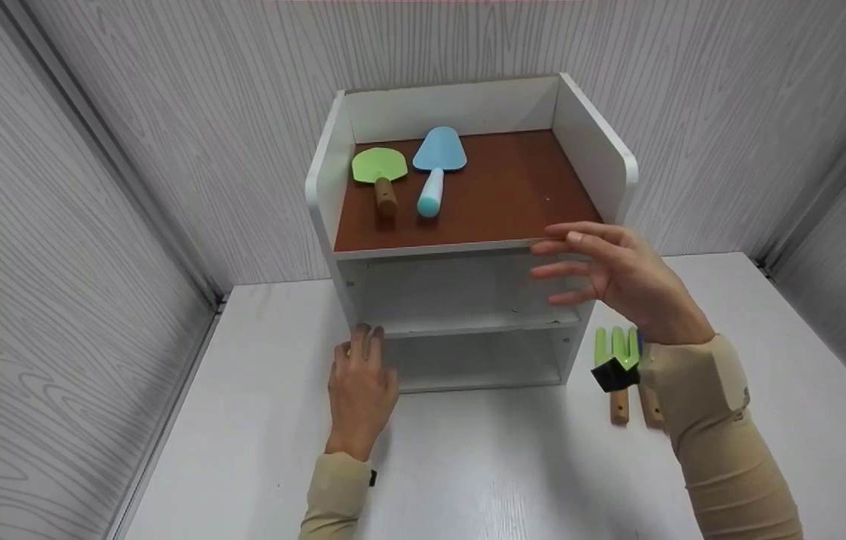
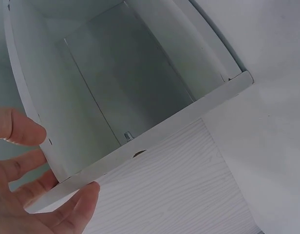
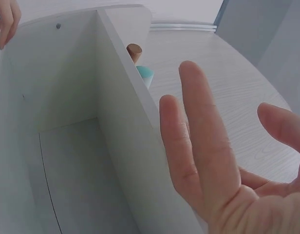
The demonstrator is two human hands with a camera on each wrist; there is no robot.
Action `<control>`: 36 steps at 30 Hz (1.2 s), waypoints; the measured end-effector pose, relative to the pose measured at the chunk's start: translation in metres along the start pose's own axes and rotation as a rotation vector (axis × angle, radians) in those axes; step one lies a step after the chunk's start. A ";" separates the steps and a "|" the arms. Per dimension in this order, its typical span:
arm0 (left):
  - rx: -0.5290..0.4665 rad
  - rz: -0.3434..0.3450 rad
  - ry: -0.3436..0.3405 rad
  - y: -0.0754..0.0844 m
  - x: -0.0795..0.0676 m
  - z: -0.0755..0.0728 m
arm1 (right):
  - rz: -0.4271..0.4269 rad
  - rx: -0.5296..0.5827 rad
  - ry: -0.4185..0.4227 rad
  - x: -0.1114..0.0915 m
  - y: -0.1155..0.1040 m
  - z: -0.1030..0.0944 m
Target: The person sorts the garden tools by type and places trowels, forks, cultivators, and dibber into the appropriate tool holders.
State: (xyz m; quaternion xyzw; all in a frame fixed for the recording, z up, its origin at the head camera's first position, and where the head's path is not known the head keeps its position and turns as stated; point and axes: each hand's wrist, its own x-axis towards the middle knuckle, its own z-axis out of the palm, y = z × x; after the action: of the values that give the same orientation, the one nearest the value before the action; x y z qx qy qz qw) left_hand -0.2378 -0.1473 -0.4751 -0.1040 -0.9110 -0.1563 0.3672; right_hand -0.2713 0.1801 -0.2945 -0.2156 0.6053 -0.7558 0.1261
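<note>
White shelf (image 1: pixel 520 187) bears 2 scoops (image 1: pixel 440 150) (blue, green); left grip (image 1: pixel 361 394) holds its edge, right grip (image 1: pixel 629 277) spread.

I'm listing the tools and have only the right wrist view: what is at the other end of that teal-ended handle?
Observer: A broad, light blue blade, as the head view shows.
Operator: Is there a tool down on the table as well?
Observer: Yes, a green fork lies there, partly hidden by the right wrist.
Operator: And the left hand? I see only a few of its fingers, at the top corner of my picture.
Observer: The left wrist view shows its fingers on both sides of a front edge of the shelf unit.
</note>
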 end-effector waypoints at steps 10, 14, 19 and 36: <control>-0.002 0.005 0.004 0.000 0.001 -0.002 | -0.006 -0.020 0.008 -0.012 0.007 -0.007; -0.016 0.000 -0.002 0.000 0.001 -0.003 | -0.015 -0.027 -0.009 -0.017 0.012 -0.011; -0.027 -0.002 -0.006 0.000 0.002 -0.004 | -0.016 -0.038 -0.025 -0.025 0.020 -0.018; 0.002 0.009 -0.002 -0.001 0.000 -0.002 | 0.027 -0.022 0.014 -0.041 0.037 -0.041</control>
State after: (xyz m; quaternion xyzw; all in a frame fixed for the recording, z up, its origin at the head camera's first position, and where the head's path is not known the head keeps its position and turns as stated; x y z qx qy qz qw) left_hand -0.2371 -0.1489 -0.4741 -0.1079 -0.9111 -0.1538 0.3668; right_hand -0.2575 0.2255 -0.3446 -0.2036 0.6171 -0.7489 0.1296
